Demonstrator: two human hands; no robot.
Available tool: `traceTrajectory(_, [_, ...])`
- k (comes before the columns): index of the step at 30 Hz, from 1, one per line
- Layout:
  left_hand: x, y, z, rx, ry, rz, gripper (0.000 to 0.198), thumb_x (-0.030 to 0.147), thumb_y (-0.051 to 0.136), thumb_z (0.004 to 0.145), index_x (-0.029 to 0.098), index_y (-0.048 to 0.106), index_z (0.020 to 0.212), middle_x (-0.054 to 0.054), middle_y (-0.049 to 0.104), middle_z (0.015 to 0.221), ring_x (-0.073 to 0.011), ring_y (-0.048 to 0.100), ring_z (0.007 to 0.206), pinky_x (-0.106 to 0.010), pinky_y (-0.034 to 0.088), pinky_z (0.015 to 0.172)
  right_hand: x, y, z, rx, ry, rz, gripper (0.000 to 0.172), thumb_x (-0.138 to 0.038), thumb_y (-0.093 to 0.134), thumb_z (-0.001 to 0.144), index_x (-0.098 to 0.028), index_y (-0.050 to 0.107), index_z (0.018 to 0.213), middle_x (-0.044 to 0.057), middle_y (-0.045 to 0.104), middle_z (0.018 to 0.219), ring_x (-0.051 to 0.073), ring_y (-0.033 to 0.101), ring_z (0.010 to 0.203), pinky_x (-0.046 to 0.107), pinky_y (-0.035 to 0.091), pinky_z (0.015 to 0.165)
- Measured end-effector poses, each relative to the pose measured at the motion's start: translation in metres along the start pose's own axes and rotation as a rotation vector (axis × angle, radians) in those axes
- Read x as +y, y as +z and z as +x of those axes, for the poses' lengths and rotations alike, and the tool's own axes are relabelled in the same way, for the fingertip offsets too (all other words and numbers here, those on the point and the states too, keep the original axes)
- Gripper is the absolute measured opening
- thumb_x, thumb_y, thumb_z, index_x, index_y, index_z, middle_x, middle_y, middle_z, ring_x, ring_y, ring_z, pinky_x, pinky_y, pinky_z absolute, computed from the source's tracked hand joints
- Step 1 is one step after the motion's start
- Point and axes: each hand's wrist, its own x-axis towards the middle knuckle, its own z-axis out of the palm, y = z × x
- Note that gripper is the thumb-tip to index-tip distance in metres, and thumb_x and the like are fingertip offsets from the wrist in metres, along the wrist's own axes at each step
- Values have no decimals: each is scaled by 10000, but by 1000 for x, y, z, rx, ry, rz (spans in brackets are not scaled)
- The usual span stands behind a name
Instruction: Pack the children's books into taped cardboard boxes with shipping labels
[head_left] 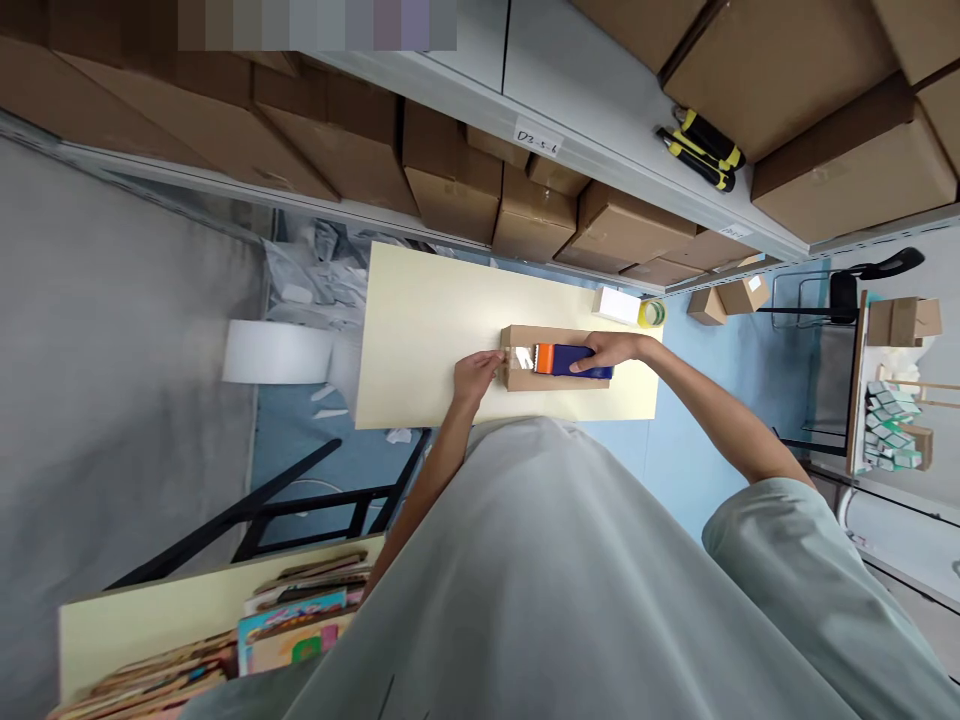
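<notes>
A brown cardboard box [559,378] lies on a pale yellow table [427,330]. My right hand [611,350] is closed around a blue and orange tape dispenser [570,361] that rests on top of the box. A strip of clear tape [519,357] shows at the box's left end. My left hand [478,377] presses against that left end, fingers curled on the box's edge.
A small white box [616,304] and a yellow tape roll [652,313] sit at the table's far corner. Shelves of cardboard boxes [450,180] stand behind. A white foam roll [277,352] lies on the floor. Books [300,610] are stacked on a nearer table.
</notes>
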Motion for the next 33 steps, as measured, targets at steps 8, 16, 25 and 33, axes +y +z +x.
traceTrajectory(8, [-8, -2, -19, 115, -32, 104, 665, 543, 794, 792, 124, 723, 1303, -178, 813, 1160, -218, 759, 894, -341, 609, 805, -3, -3, 1, 12, -9, -21, 639, -765, 875, 664, -170, 657, 748, 0, 626, 672, 138, 550, 641, 271, 453, 627])
traceTrajectory(16, [7, 5, -62, -154, 260, 264, 773, 666, 463, 1033, 175, 526, 1626, -143, 536, 1676, -298, 512, 1554, -425, 437, 1260, 4, -5, 11, -5, -9, -43, 679, -798, 881, 613, -167, 682, 766, 19, 674, 734, 155, 592, 689, 274, 475, 663])
traceTrajectory(25, [47, 24, -43, -277, 722, 1154, 1677, 717, 949, 614, 101, -114, 1754, -230, -126, 1826, -466, -119, 1692, -626, -10, 1366, -1, -4, 16, -13, -16, -128, 720, -818, 876, 604, -156, 706, 828, 31, 689, 756, 177, 623, 716, 289, 485, 684])
traceTrajectory(33, [44, 31, -39, -214, 643, 1358, 1484, 684, 820, 759, 83, -104, 1751, -221, -47, 1840, -458, -53, 1704, -624, 4, 1365, 6, 0, 13, 50, -31, -151, 550, -658, 860, 787, -142, 758, 949, 50, 739, 812, 208, 694, 777, 274, 512, 691])
